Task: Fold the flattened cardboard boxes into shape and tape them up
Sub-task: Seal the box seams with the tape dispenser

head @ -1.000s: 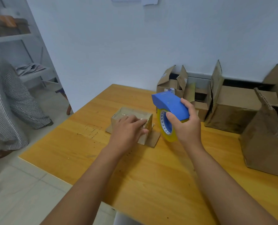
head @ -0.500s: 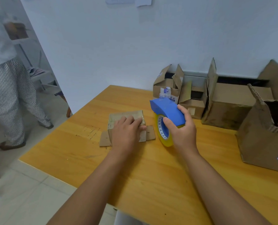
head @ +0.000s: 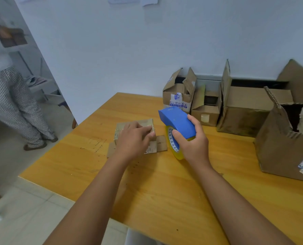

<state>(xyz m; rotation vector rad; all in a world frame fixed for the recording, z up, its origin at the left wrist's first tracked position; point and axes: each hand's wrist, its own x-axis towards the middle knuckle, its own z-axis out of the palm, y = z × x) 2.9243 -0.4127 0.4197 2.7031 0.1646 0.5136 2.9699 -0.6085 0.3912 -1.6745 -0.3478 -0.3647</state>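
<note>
The small cardboard box is pressed flat-fingered under the left hand — the tape dispenser, just beside, is gripped by the right hand.

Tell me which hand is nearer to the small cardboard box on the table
Left. The left hand rests on top of the small cardboard box, touching it. The right hand is off to the box's right, gripping the blue tape dispenser.
</note>
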